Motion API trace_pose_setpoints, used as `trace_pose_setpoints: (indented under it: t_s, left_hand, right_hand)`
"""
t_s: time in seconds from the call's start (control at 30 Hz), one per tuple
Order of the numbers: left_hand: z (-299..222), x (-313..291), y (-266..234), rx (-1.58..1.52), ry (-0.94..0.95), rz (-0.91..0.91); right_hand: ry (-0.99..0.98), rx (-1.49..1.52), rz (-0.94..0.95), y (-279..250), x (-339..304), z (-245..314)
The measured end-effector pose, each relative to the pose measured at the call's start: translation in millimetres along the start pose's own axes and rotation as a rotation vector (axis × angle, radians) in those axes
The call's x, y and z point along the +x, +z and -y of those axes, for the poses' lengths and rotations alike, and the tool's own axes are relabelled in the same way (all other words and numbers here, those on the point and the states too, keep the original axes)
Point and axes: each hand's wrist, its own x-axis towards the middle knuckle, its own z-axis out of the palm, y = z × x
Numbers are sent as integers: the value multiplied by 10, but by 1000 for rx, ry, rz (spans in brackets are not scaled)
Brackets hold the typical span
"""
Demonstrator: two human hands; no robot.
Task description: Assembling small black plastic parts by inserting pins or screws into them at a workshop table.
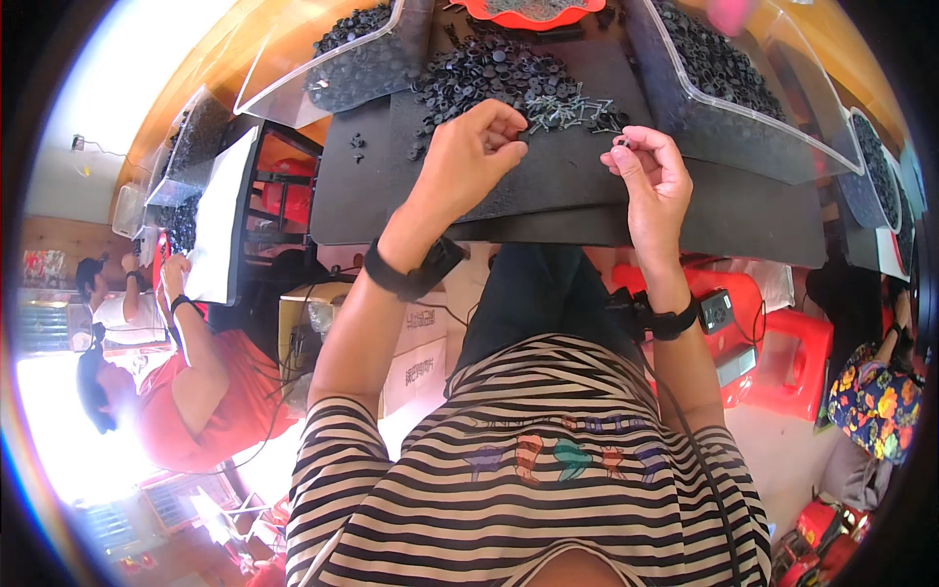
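My left hand [468, 161] is held over the near edge of a heap of small round black plastic parts [494, 78]. Its fingers are curled and the thumb comes close to them; a dark speck shows at the tips, too small to name. To the right, my right hand [653, 181] pinches a small black plastic part [623, 144] between thumb and fingertips. Between the hands, slightly farther off, lies a pile of silver screws [562, 112], with a few black parts at its right side. All of this rests on a dark work table [558, 186].
Clear bins of black parts stand at the far left [357, 83] and far right [719, 83]. A red scalloped bowl [533, 16] sits at the back. A few loose parts [358, 147] lie on the left. Other people sit left and right; a red stool [792, 362] stands below.
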Motion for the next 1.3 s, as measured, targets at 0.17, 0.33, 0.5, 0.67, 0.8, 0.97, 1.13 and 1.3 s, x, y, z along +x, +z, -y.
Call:
trace_pose_setpoints:
  t_s: [0.17, 0.33, 0.5, 0.67, 0.8, 0.97, 1.13, 1.3]
  left_hand:
    - [200, -162, -25, -569, -90, 17]
    - [287, -206, 46, -965, -141, 68]
    - [347, -243, 76, -950, -112, 6]
    - [325, -236, 33, -986, -132, 26]
    - [443, -265, 35, -973, -116, 73]
    - [542, -270, 79, -1029, -141, 99]
    - [550, -280, 78, -1116, -126, 86]
    - [434, -305, 124, -1241, -113, 83]
  right_hand:
    - [46, -57, 192, 212, -26, -47]
    - [71, -88, 230, 312, 9, -126]
    - [169, -66, 370, 235, 199, -1]
    - [47, -141, 331, 12, 417, 407]
    - [93, -584, 513, -175, 339, 534]
    - [65, -877, 682, -70, 381, 459]
    - [13, -658, 599, 140, 457, 250]
    - [61, -361, 402, 308, 164, 156]
